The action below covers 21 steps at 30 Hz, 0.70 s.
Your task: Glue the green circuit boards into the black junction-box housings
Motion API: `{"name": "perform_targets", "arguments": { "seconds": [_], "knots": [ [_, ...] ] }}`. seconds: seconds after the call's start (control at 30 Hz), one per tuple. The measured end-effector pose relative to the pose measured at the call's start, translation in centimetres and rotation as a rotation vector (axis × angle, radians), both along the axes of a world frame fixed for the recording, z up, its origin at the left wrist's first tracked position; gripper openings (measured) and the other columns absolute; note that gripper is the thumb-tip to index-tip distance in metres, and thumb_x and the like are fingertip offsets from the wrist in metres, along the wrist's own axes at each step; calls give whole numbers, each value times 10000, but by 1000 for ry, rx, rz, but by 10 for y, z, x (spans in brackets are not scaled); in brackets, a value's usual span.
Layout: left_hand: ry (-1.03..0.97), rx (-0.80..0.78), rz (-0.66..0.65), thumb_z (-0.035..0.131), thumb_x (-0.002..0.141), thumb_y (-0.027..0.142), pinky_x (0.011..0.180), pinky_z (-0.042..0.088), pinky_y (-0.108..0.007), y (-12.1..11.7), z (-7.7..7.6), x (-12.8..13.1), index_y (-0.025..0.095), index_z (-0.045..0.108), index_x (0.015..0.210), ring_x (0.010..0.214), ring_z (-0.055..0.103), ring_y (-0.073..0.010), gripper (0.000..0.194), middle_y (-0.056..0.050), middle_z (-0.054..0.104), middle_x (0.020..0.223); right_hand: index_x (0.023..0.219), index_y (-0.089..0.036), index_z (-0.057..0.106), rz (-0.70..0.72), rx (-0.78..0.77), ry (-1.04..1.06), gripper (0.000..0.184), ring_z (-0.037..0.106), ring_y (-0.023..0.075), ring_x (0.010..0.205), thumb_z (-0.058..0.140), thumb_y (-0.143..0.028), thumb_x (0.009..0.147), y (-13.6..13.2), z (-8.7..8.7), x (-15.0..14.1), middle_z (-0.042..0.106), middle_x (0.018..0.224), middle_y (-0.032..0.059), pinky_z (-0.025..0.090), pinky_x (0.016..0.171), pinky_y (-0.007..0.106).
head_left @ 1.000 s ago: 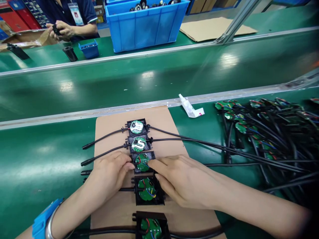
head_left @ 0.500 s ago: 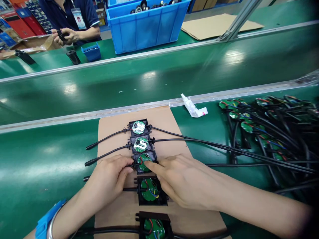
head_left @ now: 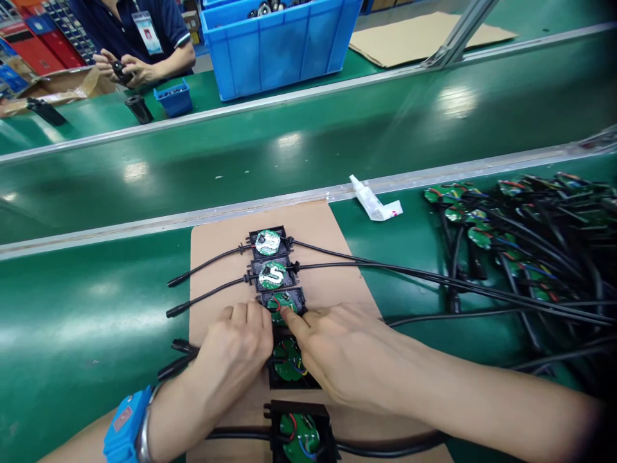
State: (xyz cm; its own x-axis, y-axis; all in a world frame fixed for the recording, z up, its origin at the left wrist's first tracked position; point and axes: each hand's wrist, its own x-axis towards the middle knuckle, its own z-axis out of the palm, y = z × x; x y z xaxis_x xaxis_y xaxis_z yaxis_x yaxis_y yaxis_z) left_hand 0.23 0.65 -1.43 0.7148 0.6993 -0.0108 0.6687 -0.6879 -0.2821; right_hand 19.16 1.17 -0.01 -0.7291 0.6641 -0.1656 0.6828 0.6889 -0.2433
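Note:
Several black plastic housings with round green circuit boards lie in a column on a cardboard sheet. My right hand reaches over the third circuit board, its index fingertip touching the board near a red wire. Its other fingers rest by the housing's right side, partly hidden. At that housing's left side, my left hand is closed, knuckles up, where the black cable enters; its fingertips and thumb are hidden. White paste marks the top board and the second board. Lower down are the fourth board and the nearest board.
A tangled pile of boards and black cables lies on the right. A white tube sits beyond the cardboard. Across the green line, a person handles a dark part near a large blue bin and a small blue bin.
My left hand has shifted right and turned knuckles-up against the third housing, and the cable ends beside it have moved. My right index finger stays on the same board. The view has shifted slightly.

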Motion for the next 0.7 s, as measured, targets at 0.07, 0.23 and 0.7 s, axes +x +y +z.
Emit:
{"name": "perform_targets", "arguments": {
  "seconds": [0.07, 0.23, 0.7],
  "knots": [
    [5, -56, 7, 362, 754, -33, 450, 435, -312, 1, 1, 0, 129, 588, 779, 560, 532, -227, 279, -93, 568, 681, 1204, -26, 591, 8, 20, -17, 417, 621, 227, 605, 503, -153, 817, -2, 0, -2, 674, 727, 91, 288, 481, 334],
    [-281, -101, 65, 428, 841, 25, 628, 533, -375, 3, 4, -14, 91, 598, 1072, 773, 609, -251, 294, -120, 647, 909, 1131, -73, 598, -19, -62, 14, 337, 612, 209, 611, 479, -138, 823, 1, 7, 3, 676, 731, 92, 312, 507, 301],
    [-578, -513, -127, 426, 910, 60, 849, 488, -396, 16, -6, -13, 152, 636, 1006, 948, 581, -213, 248, -71, 662, 995, 812, -161, 519, -150, -158, 180, 157, 523, 155, 668, 389, -162, 901, 15, 9, 23, 588, 785, 54, 359, 608, 272]
  ]
}}
